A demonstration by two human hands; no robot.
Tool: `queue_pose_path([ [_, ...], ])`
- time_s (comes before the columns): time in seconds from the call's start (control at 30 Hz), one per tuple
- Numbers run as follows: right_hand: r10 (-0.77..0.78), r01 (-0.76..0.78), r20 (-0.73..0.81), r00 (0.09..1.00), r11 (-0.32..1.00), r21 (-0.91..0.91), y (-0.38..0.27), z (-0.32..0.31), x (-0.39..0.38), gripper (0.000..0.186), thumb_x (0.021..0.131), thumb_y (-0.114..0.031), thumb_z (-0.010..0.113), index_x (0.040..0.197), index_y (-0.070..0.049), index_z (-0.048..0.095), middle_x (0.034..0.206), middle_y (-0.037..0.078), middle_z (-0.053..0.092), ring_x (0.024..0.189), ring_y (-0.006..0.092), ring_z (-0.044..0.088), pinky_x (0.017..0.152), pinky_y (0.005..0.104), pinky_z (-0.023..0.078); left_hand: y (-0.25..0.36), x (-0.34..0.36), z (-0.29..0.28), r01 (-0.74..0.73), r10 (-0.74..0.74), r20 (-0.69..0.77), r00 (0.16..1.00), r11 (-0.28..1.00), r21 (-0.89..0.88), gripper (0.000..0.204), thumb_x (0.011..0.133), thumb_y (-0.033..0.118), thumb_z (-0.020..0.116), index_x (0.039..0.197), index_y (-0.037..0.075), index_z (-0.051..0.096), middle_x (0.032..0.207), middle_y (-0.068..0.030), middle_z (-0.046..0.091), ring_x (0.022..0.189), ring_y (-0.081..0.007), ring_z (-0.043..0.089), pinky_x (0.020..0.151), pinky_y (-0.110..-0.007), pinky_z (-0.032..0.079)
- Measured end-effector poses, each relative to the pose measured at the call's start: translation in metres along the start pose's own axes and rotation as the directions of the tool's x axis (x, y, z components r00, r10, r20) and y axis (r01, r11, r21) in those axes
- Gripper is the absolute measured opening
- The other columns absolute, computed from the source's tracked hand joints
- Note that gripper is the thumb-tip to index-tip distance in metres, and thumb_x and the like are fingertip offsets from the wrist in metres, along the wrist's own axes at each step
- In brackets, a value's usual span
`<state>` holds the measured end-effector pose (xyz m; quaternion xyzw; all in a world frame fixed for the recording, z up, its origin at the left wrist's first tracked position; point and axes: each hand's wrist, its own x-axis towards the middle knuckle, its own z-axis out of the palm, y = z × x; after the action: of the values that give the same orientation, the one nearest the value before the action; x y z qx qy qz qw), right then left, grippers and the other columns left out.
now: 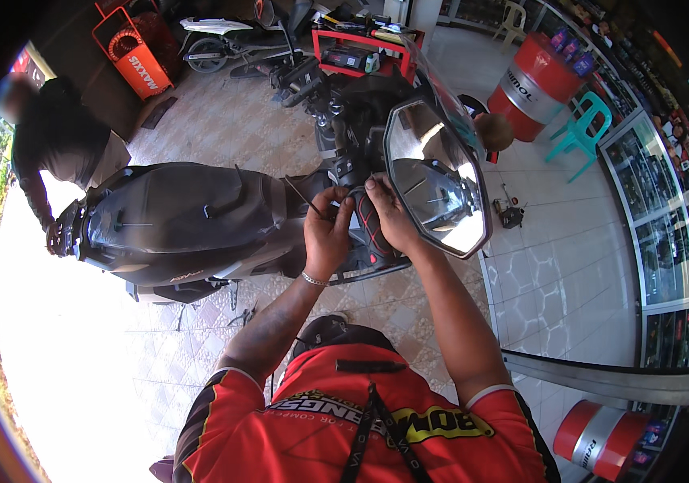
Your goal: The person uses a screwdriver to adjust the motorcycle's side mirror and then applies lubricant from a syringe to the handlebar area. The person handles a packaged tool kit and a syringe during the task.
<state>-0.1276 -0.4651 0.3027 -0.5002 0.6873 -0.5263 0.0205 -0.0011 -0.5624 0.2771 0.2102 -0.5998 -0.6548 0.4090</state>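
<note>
A black handlebar grip [366, 211] with red lines lies between my hands, on a dark motor scooter. My left hand [328, 237] is closed beside the grip's inner end, and a thin dark rod [302, 195] sticks out from its fingers. Whether that rod is a tool or a cable I cannot tell. My right hand [395, 219] closes round the grip from the other side, thumb on top, with its other fingers mostly hidden. Just right of it stands a large angular mirror [433, 173]. The scooter's long black seat [175, 211] stretches to the left.
Another person [66, 133] bends at the scooter's tail, one hand on it. Beyond the mirror shows part of another person's head [493, 131]. A red drum [531, 88], a green chair [584, 129] and glass cabinets [654, 217] stand at right. A red cart [360, 52] is at the back.
</note>
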Motion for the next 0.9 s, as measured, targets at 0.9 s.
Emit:
queue_pose_path([
  [0.9, -0.028, 0.020, 0.101, 0.994, 0.997, 0.075, -0.010, -0.010, 0.005, 0.028, 0.106, -0.031, 0.054, 0.110, -0.004, 0.060, 0.098, 0.003, 0.059, 0.094, 0.0126, 0.055, 0.086, 0.0288, 0.045, 0.019, 0.007, -0.002, -0.232, 0.215, 0.089, 0.973, 0.919, 0.317, 0.014, 0.093, 0.008, 0.063, 0.103, -0.002, 0.064, 0.088, -0.0117, 0.063, 0.082, -0.0229, 0.063, 0.076, -0.035, 0.049],
])
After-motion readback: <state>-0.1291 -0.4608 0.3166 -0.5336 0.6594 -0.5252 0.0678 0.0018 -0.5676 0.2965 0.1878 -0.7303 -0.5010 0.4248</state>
